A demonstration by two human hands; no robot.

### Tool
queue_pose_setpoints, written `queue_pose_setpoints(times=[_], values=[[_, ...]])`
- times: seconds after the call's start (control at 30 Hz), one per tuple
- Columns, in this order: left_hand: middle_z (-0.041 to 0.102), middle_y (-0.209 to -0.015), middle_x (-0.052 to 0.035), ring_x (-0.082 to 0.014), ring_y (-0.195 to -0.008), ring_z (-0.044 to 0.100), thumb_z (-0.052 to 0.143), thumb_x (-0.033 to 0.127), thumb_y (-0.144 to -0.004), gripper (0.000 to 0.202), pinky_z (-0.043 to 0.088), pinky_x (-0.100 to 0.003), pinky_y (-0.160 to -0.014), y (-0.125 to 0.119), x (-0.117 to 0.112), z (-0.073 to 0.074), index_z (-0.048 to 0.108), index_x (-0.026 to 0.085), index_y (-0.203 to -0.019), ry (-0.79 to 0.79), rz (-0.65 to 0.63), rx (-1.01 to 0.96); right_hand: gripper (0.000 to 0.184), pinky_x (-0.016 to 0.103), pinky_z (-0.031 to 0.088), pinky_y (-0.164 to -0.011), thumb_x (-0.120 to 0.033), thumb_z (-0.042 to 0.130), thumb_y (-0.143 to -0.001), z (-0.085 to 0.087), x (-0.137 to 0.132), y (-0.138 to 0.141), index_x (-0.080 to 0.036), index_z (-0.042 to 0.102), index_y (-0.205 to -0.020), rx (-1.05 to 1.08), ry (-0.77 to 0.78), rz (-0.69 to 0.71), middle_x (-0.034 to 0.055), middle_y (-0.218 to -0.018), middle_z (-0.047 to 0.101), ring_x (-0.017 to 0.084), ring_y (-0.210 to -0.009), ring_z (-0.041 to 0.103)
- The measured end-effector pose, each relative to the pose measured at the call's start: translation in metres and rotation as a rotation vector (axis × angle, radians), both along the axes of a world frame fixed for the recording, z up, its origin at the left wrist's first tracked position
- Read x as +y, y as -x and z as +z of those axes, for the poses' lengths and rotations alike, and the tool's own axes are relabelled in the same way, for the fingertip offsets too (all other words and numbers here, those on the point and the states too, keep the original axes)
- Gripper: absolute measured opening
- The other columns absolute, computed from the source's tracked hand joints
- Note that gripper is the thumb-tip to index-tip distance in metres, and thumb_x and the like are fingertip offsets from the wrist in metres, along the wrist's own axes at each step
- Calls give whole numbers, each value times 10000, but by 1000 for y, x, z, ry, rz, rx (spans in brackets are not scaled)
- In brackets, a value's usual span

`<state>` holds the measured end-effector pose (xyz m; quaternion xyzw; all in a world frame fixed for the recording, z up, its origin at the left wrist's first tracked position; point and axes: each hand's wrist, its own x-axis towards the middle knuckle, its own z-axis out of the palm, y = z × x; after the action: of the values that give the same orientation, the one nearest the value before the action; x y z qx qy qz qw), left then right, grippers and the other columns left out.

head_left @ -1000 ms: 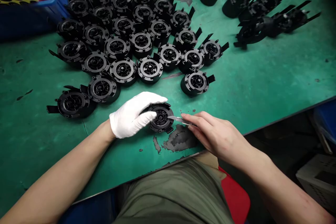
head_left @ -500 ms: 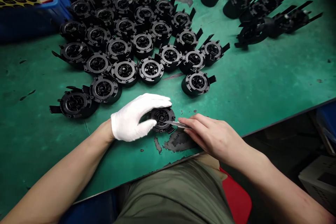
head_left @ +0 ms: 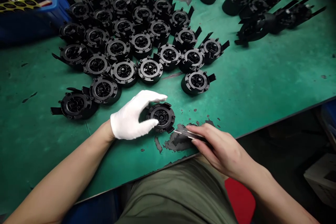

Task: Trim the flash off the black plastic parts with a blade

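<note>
My left hand (head_left: 135,116), in a white glove, curves around the near black round plastic housing (head_left: 161,117). The thumb lies over its lower left rim and the fingers reach past its far side. The housing's ribbed, round inner face points up at me. My bare right hand (head_left: 219,147) grips a slim craft knife (head_left: 187,133) with a thin metal tip. That tip is beside the housing's lower right edge; whether it touches is hard to tell.
Many similar black housings (head_left: 123,71) stand close together on the green table (head_left: 262,87). One housing (head_left: 195,82) sits apart, nearer me. More with long tabs (head_left: 236,0) stand at the far right. A blue bin (head_left: 56,3) occupies the far left corner.
My right hand has drawn the craft knife back from the housing's face, toward the right and nearer me. My left hand stays around the housing, fingers slightly wider.
</note>
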<state>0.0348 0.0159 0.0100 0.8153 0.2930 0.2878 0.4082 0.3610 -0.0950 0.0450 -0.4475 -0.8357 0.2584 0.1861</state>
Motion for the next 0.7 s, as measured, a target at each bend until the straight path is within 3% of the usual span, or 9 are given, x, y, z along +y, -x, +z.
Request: queue_pose_setpoints(times=[0.13, 0.23, 0.33, 0.53, 0.63, 0.7], values=[[706, -1377, -151, -298, -1194, 720, 634, 555, -1058, 585, 620, -414, -892, 5, 1, -3, 554, 244, -1547, 109, 52, -95, 412, 299, 579, -706, -223, 575, -1120, -4, 5, -1, -221, 535, -1530, -55, -6, -32, 68, -1039, 714, 184, -826, 704], [657, -1449, -170, -348, -1282, 690, 810, 617, -925, 783, 616, -494, -1049, 2, -1, -4, 535, 248, -1559, 64, 39, -14, 404, 303, 579, -714, -211, 567, -1121, -4, 10, -1, -217, 534, -1524, -72, -21, -42, 60, -1018, 697, 182, -818, 693], [616, -1499, -177, -387, -1364, 649, 918, 531, -828, 877, 558, -571, -1191, -3, -4, -4, 518, 259, -1560, -16, 24, 56, 405, 315, 585, -741, -215, 578, -1117, -5, 12, -1, -207, 542, -1520, -72, -22, -58, 70, -1039, 692, 191, -853, 698], [597, -1506, -173, -360, -1385, 641, 823, 319, -874, 766, 563, -546, -1201, -4, -3, -2, 491, 234, -1559, -32, 9, 35, 421, 332, 583, -760, -213, 582, -1115, -7, 12, 1, -217, 538, -1533, -52, -17, -88, 74, -1065, 689, 199, -883, 697], [591, -1517, -178, -359, -1406, 625, 762, 293, -895, 718, 538, -552, -1227, -1, -2, -3, 502, 217, -1560, -31, -22, 1, 422, 331, 578, -766, -204, 589, -1110, -8, 12, 2, -211, 541, -1530, -45, -20, -95, 76, -1082, 689, 198, -899, 700], [609, -1494, -176, -342, -1370, 645, 716, 294, -925, 656, 579, -519, -1169, 0, -1, -4, 524, 205, -1546, -6, -13, -29, 427, 327, 575, -771, -194, 593, -1107, -7, 12, 2, -205, 541, -1531, -36, -24, -101, 76, -1086, 687, 198, -909, 702]])
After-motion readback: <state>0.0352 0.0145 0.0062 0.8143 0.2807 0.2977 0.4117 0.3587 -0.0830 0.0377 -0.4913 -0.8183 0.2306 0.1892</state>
